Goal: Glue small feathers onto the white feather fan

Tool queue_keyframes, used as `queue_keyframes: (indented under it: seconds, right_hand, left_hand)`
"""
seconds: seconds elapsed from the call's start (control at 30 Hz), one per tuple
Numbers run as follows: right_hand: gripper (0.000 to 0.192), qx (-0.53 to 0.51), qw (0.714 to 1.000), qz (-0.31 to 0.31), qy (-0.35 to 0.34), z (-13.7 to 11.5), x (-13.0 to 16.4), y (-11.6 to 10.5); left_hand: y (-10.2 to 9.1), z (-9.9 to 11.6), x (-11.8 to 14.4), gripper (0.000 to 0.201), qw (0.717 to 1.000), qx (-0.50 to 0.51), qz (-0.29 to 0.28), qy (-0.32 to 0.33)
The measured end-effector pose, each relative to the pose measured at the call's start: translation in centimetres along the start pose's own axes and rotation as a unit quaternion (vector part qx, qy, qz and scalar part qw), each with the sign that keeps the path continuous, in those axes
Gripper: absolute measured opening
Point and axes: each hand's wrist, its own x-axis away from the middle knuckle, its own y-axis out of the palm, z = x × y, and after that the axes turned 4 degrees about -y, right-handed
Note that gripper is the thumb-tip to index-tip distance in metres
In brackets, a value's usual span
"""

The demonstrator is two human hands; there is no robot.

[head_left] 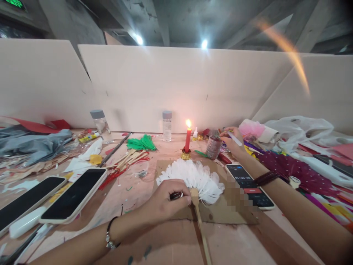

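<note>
A white feather fan (190, 175) lies on a piece of brown cardboard (165, 165), its pale wooden handle (202, 232) pointing towards me. My left hand (169, 198) rests at the fan's base, thumb and fingers closed at its left side next to the handle's top. Something dark shows inside the curl of these fingers; I cannot make out what it is. Further off, my right hand (234, 138) is closed on a narrow white strip (235, 138) like a feather. Its fingertips are at the mouth of a cloudy jar (213, 145) with dark reddish contents.
A lit red candle (188, 140) burns behind the fan. A phone (248, 184) showing a timer overlaps the cardboard's right side. Two more phones (74, 197) lie left. A green bundle (142, 142), clear bottle (167, 127) and purple dotted fabric (292, 169) surround the work area.
</note>
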Motion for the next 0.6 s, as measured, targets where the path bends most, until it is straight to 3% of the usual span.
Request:
queue_keyframes:
  seconds: [0.33, 0.6]
  right_hand:
    - [0.029, -0.012, 1.000, 0.003, 0.008, 2.3, -1.6, 0.9]
    - [0.027, -0.045, 0.998, 0.034, -0.031, -0.4, -0.1, 0.1]
  left_hand:
    - [0.0, 0.4, 0.2, 0.023, 0.999, 0.003, -0.006, -0.045]
    - [-0.1, 0.4, 0.0, 0.036, 0.998, -0.010, -0.004, -0.060]
